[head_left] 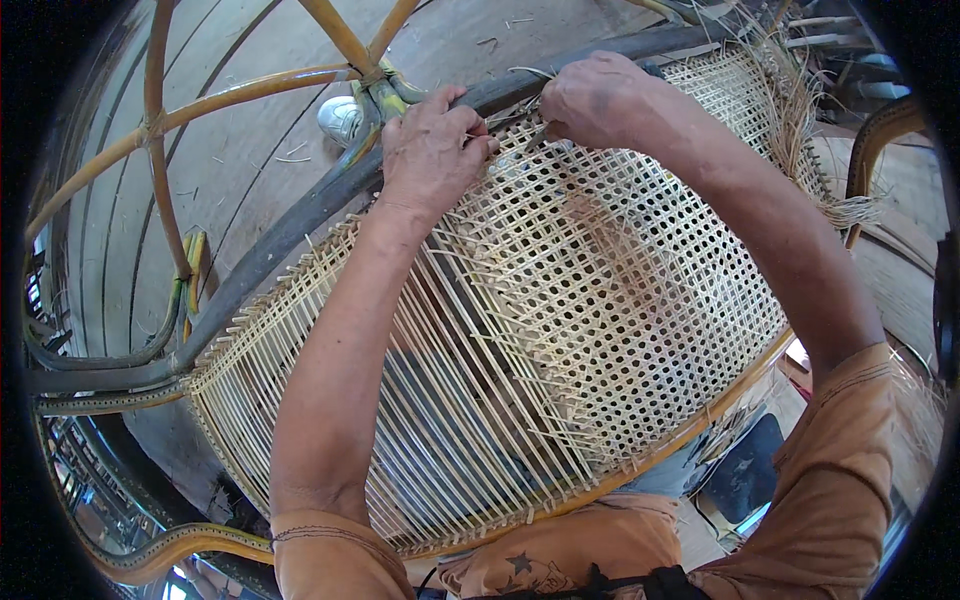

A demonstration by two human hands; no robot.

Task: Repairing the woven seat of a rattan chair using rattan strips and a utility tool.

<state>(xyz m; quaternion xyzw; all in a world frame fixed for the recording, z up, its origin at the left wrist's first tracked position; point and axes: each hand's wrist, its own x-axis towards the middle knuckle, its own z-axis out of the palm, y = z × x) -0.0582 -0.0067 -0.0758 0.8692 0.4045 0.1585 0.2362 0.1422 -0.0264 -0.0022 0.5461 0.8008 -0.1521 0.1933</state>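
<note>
A woven cane panel [620,290] lies across a dark curved chair frame [290,235] in front of me. Its right part is a finished open lattice; its left part is only parallel pale strands [300,380]. My left hand [432,150] rests fingers-down on the weave at the far rim, pressing the strands. My right hand [592,98] is closed beside it at the same rim, pinching a thin cane strand [532,135] where it meets the frame. Both forearms reach over the panel.
Yellow rattan chair legs and rungs [240,92] stand at the upper left over a wooden plank floor [240,170]. A white object [340,118] lies on the floor by the frame. Loose cane ends [800,130] fray off the right edge. Another curved frame [880,130] sits far right.
</note>
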